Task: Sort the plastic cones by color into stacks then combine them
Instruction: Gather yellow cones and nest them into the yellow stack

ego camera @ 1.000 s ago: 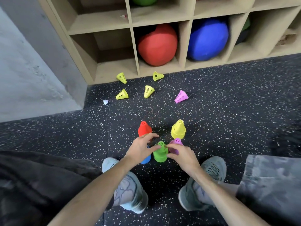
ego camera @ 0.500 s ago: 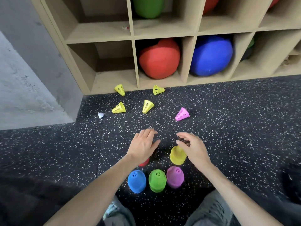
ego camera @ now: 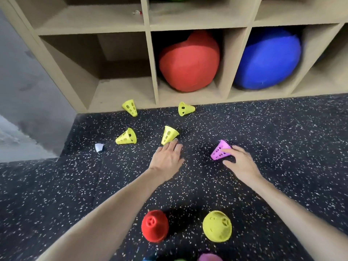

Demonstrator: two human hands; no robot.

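Several loose yellow cones lie on their sides on the speckled floor: one near my left fingertips [ego camera: 169, 134], one to its left [ego camera: 126, 137], two by the shelf [ego camera: 130, 107] [ego camera: 185, 108]. My left hand [ego camera: 167, 159] reaches out with straight fingers, its tips touching the nearest yellow cone. My right hand [ego camera: 238, 162] has fingers and thumb curling round a purple cone [ego camera: 219, 152] lying on its side. Close to me stand a red stack [ego camera: 154, 226] and a yellow stack [ego camera: 217, 226]. A purple stack top [ego camera: 210, 258] shows at the bottom edge.
A wooden cubby shelf [ego camera: 153, 72] stands along the back, with a red ball [ego camera: 189, 61] and a blue ball [ego camera: 267, 59] in its lower cubbies. A small white scrap [ego camera: 99, 147] lies on the floor at left. A grey wall [ego camera: 22, 91] bounds the left.
Both hands have left the stacks and reached forward. The left now touches a loose yellow cone, the right has closed around the loose purple cone. The view has tilted forward.
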